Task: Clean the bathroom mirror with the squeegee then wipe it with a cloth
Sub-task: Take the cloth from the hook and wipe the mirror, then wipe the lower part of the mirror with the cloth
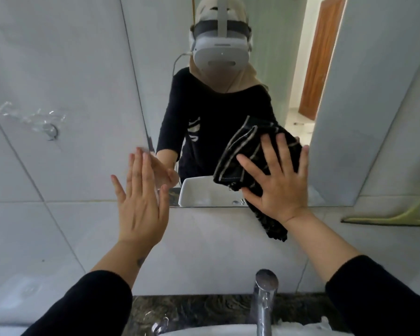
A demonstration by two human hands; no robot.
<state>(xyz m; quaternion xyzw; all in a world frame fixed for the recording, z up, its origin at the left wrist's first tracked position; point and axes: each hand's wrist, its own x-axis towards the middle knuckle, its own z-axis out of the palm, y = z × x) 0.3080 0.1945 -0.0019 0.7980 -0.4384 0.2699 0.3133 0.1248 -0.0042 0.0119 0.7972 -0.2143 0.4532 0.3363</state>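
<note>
The bathroom mirror (228, 117) hangs on the tiled wall ahead and reflects a person in a black top wearing a headset. My right hand (277, 180) lies flat with fingers spread, pressing a black cloth with pale stripes (240, 161) against the mirror's lower right part; the cloth's tail hangs below the mirror's bottom edge. My left hand (141, 202) is raised flat with straight fingers at the mirror's lower left corner, holding nothing. A yellow-green squeegee (398, 214) rests at the far right, against the wall.
A chrome tap (264, 301) stands over a white basin (204, 332) on a dark stone counter (192, 311) at the bottom. A clear hook (50, 130) is stuck on the grey tiles at left. A wooden door shows in the reflection.
</note>
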